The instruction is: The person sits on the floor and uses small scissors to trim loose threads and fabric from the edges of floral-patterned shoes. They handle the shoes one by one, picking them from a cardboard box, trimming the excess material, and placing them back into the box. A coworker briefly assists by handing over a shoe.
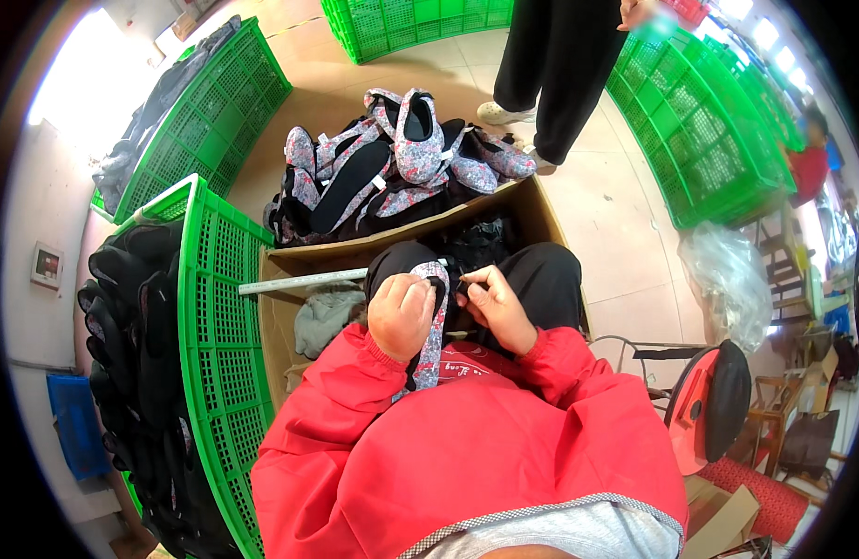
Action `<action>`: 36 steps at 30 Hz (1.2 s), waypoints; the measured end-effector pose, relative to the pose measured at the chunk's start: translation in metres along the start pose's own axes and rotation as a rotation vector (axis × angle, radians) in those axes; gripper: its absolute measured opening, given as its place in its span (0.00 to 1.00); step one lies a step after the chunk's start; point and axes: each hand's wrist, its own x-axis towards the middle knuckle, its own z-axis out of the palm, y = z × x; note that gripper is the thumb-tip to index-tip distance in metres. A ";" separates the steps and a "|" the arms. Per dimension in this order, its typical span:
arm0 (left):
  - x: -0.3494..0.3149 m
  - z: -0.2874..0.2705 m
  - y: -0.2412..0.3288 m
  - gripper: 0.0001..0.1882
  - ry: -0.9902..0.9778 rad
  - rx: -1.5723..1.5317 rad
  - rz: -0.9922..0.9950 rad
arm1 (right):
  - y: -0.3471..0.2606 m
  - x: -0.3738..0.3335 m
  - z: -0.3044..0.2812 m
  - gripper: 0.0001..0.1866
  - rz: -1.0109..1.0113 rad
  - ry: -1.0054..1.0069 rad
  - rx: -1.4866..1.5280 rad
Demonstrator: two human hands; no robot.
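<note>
A flat-style shoe (pixel 433 349) with a pink-grey floral upper and black lining rests at my lap. My left hand (pixel 400 317) is closed round its side, fingers curled over the edge. On the other side, the fingers of my right hand (pixel 495 309) pinch dark material beside the shoe; whether it belongs to the lining I cannot tell. Just beyond, a heap of matching floral shoes (pixel 418 154) with black insides and black soles lies at the far side of an open cardboard box (pixel 429 224).
A green crate (pixel 226 354) full of black shoes (pixel 150 317) stands at my left. A pale rod (pixel 304 281) and a grey cloth (pixel 327 320) lie at the box. Other green crates (pixel 695 130) surround the area. A person in black trousers (pixel 555 74) stands beyond the heap.
</note>
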 end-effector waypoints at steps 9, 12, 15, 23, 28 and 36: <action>0.000 0.006 -0.003 0.09 0.020 0.017 -0.043 | 0.025 -0.004 0.028 0.13 -0.211 0.064 -0.180; -0.001 0.008 -0.002 0.11 0.034 0.021 -0.066 | 0.026 -0.003 0.032 0.12 -0.253 0.098 -0.305; -0.001 0.009 -0.001 0.12 0.043 0.020 -0.078 | 0.028 -0.001 0.035 0.12 -0.259 0.132 -0.289; 0.000 0.009 -0.002 0.12 0.045 0.023 -0.103 | 0.028 0.003 0.043 0.10 -0.247 0.191 -0.142; -0.002 0.001 0.012 0.15 -0.050 0.035 -0.294 | 0.024 0.008 0.032 0.08 -0.076 0.249 0.041; -0.008 -0.007 0.011 0.11 -0.063 0.148 -0.252 | -0.031 0.052 -0.006 0.13 -0.006 -0.209 -0.252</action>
